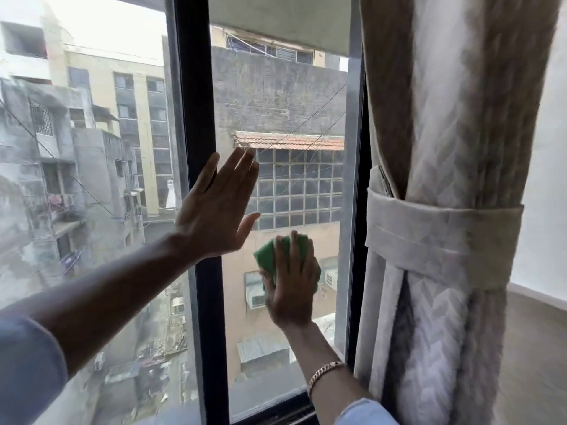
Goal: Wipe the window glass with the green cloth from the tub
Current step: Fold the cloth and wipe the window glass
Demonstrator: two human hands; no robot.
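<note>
My right hand (291, 285) lies flat on the green cloth (266, 256) and presses it against the window glass (282, 111) of the right-hand pane, at about mid-height. Green edges of the cloth show above and to both sides of the fingers. My left hand (216, 207) is open, fingers straight and together, palm against the dark vertical frame bar (199, 102) and the pane's left edge, just up and left of the cloth. The tub is not in view.
A tied-back beige curtain (445, 179) hangs right beside the pane, held by a fabric band (441, 237). A second, hazy pane (92, 148) is on the left of the bar. The lower frame (276, 409) runs below. Wooden floor (537, 348) lies at the right.
</note>
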